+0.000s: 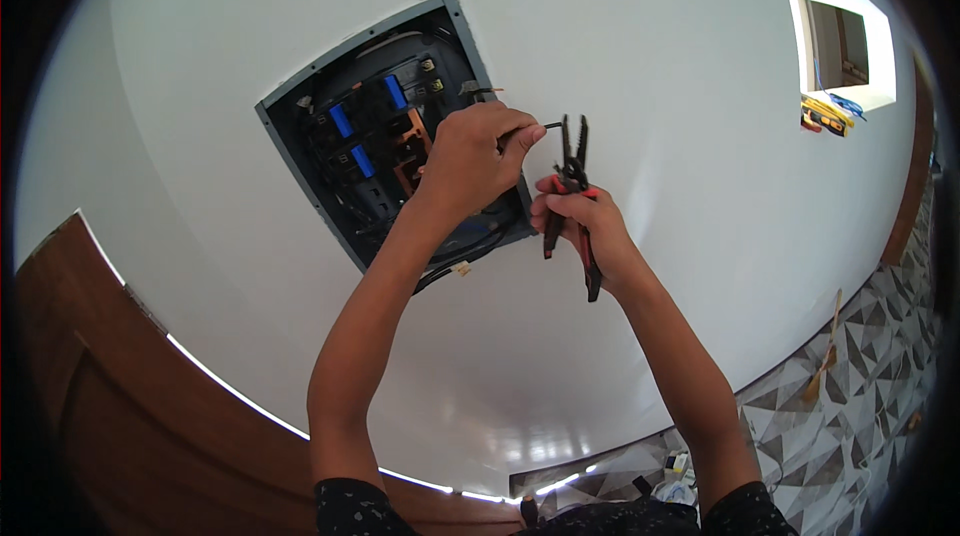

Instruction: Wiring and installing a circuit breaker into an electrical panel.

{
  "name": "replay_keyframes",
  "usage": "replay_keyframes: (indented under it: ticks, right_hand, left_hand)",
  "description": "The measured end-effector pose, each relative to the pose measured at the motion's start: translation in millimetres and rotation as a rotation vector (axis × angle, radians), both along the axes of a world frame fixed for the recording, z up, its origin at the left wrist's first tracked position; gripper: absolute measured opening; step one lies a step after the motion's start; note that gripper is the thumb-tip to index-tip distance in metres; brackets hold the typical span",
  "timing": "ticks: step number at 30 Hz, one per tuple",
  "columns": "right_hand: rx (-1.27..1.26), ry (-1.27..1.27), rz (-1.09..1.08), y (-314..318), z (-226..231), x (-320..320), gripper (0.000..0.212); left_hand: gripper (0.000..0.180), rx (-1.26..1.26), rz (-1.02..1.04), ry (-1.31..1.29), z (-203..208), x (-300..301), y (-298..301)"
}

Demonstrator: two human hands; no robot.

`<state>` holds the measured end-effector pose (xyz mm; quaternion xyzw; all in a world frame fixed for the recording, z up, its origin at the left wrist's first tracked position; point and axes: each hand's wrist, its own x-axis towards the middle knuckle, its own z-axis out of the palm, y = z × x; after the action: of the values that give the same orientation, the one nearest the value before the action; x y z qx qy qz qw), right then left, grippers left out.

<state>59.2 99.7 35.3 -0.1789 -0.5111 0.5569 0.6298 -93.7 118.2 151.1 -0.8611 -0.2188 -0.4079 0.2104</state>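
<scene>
2 dark speckled sleeves sit nearest; beyond, the left hand pinches a black wire beside the wall panel — its tip at the parted pliers. the right hand's fingers wrap these — best keep wire steady, square to the jaws.

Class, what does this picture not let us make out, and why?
Head view:
Panel box: part of its inside is behind the left hand.
Black wire: left hand hides where it leads.
Pliers: right hand covers part of them.
Brown door: cut off by the picture's dark edge.
Yellow items at the wall opening: too small to identify.
</scene>
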Motion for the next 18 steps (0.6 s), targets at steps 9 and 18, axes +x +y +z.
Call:
replay_keyframes:
  ticks: [9,18]
  right_hand:
    - [0.009,0.004,0.113,5.0,9.5,3.6,0.031]
    - [0.026,-0.023,0.107,6.0,10.3,3.9,0.031]
  left_hand:
    - [0.018,-0.216,-0.008,-0.045,-3.6,11.0,-3.8]
    - [0.018,-0.250,-0.022,-0.058,-5.3,5.9,-0.1]
